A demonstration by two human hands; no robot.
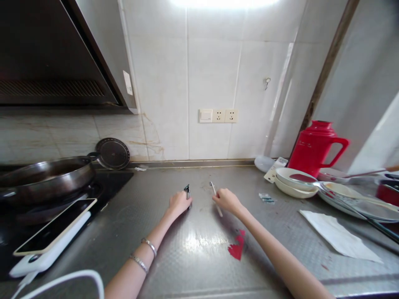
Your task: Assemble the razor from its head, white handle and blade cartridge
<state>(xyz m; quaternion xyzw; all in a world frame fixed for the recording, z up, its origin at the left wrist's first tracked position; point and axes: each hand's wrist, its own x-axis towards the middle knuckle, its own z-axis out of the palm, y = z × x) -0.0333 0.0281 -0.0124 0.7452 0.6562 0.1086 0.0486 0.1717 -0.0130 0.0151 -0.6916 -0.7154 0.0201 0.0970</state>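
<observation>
Near the middle of the metal counter (162,257), my left hand (180,202) is closed on a small dark tool (188,191) whose black head points toward the wall; its exact kind is too small to tell. To the right, my right hand (226,200) pinches a thin white stick (220,211) with a dark tip at its far end. The two hands are apart, both low over the counter. Torn red paper (237,246) lies nearer to me, beside my right forearm. A small clear packet (267,198) lies to the right of my right hand.
At left, a pan (46,178) sits on the black stove, with a phone (56,226) on a white power bank (51,253) and its cable. At right are a red thermos (314,147), bowls (291,189), a plate (358,203) and a white napkin (339,236).
</observation>
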